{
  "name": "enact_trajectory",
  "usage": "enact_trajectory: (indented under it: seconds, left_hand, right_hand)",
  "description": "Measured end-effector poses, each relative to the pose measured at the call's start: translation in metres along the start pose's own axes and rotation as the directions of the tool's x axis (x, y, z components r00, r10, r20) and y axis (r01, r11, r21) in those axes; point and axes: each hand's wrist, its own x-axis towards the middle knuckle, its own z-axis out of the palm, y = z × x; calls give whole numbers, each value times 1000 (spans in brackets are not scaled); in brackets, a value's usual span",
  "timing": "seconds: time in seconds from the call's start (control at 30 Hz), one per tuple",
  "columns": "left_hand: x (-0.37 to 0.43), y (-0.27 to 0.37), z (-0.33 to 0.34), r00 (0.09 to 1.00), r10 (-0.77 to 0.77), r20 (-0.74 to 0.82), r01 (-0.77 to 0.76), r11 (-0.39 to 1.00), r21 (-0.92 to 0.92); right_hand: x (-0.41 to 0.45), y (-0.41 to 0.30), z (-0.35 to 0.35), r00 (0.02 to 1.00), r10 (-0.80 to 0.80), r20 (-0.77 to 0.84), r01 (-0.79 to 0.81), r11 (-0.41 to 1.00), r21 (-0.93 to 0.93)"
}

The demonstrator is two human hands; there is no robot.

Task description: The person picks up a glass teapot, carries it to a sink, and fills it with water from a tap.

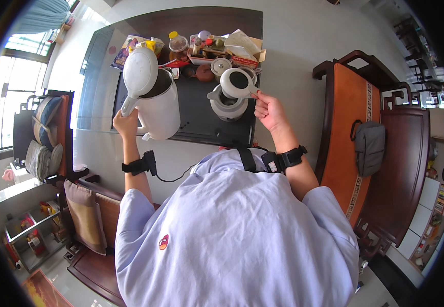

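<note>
My left hand [126, 123] grips the grey tab-like handle of a white oval lid [141, 71]. The lid is raised and tilted over the mouth of a large white cylindrical container [159, 115], whose dark inside partly shows. My left hand is beside that container's wall; whether it also touches the container's handle I cannot tell. My right hand [268, 111] pinches the short handle of a round white lid [239, 82] with a dark centre. Below this lid stands a small white kettle [227, 109] with a grey rim, uncovered, its spout towards the left.
Both vessels are at a black tray top on a glass-covered table [99, 84]. Behind them are a yellow-capped jar [178, 44], snack packets [130, 50], a brown clay teapot [204, 73], a lidded pot [221, 67] and a tissue box [245, 59]. A wooden bench [340, 126] with a grey bag stands right.
</note>
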Motion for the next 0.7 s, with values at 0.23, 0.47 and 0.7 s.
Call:
enact_trajectory:
  seconds: [0.23, 0.47, 0.7]
  left_hand:
    - [-17, -47, 48, 986, -66, -150, 54, 995, -82]
    - [-28, -59, 93, 964, -168, -204, 139, 979, -150]
    - [-40, -62, 121, 930, -260, -260, 236, 964, -122]
  right_hand:
    - [17, 24, -5, 994, 64, -84, -70, 995, -67]
    - [15, 33, -11, 992, -7, -127, -17, 982, -189]
    - [21, 44, -10, 978, -56, -199, -17, 937, -350]
